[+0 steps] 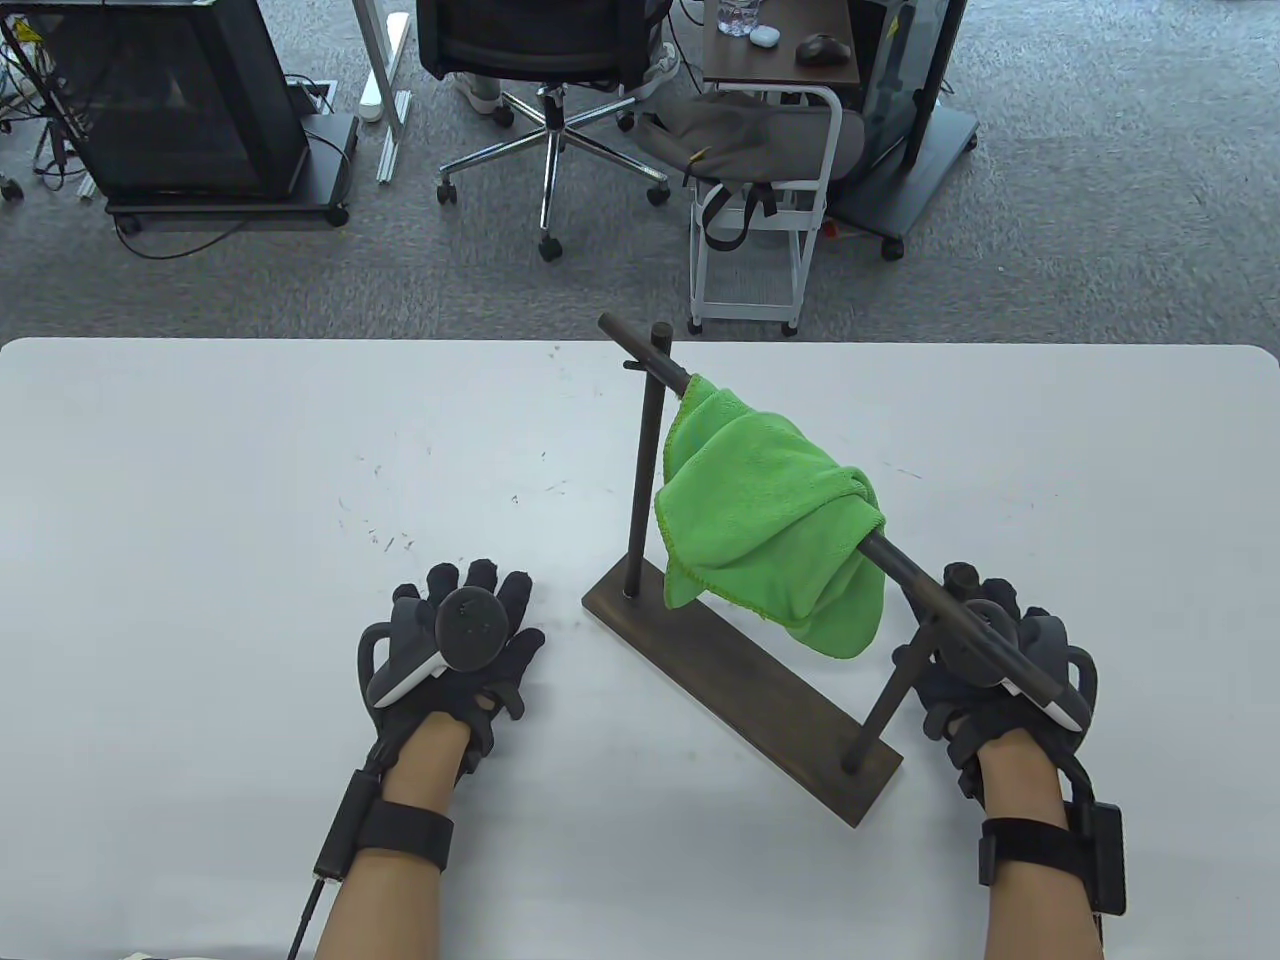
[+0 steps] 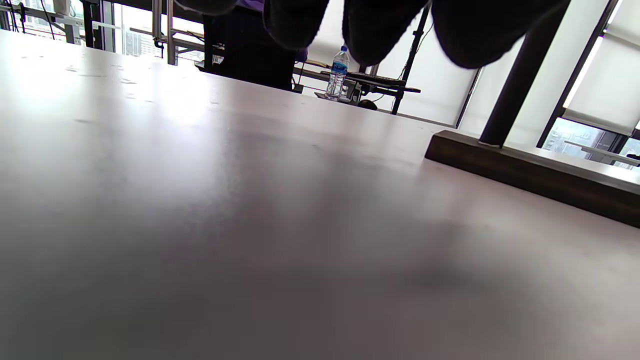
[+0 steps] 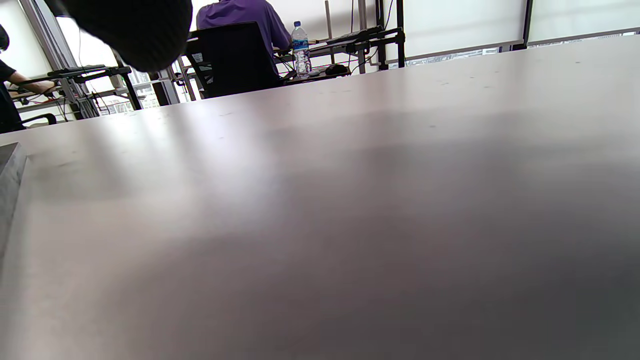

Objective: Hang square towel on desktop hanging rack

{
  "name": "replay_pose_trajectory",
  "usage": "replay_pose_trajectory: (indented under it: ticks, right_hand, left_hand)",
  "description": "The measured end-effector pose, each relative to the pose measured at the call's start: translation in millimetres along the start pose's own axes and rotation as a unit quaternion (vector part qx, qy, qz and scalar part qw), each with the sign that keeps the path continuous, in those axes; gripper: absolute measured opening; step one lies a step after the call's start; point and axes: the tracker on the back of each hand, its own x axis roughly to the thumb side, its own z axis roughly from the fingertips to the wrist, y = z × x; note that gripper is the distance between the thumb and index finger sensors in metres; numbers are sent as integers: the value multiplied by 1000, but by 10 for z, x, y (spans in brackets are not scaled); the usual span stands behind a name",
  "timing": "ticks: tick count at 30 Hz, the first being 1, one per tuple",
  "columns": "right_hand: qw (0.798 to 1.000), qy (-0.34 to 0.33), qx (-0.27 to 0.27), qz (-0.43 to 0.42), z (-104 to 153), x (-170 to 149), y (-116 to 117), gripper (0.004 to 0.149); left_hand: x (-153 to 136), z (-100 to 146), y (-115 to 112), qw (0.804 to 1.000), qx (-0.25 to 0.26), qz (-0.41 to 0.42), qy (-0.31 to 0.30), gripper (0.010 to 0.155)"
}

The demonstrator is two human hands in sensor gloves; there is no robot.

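A green square towel (image 1: pixel 765 515) hangs bunched over the dark crossbar (image 1: pixel 905 565) of the hanging rack, whose wooden base (image 1: pixel 740 690) lies slantwise on the white table (image 1: pixel 250 480). My left hand (image 1: pixel 455 635) rests flat on the table left of the base, fingers spread, holding nothing. My right hand (image 1: pixel 995 655) rests on the table beside the rack's near post (image 1: pixel 890 700), partly under the bar's near end, holding nothing. The left wrist view shows the base (image 2: pixel 530 170) and far post (image 2: pixel 520 75) beyond my fingertips (image 2: pixel 380 30). The right wrist view shows bare table (image 3: pixel 350 200).
The base's near corner (image 3: pixel 10 170) sits at the left edge of the right wrist view. Beyond the table's far edge stand an office chair (image 1: pixel 545 70), a white cart (image 1: pixel 765 200) and a black cabinet (image 1: pixel 170 100).
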Motion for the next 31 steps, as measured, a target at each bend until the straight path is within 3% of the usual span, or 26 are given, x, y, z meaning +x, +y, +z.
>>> replay_pose_trajectory:
  ticks: [31]
  right_hand:
    - [999,-4,28,29,-11,88,81,72]
  left_hand:
    - [44,-25,-18,1000,-14,18,-13,67]
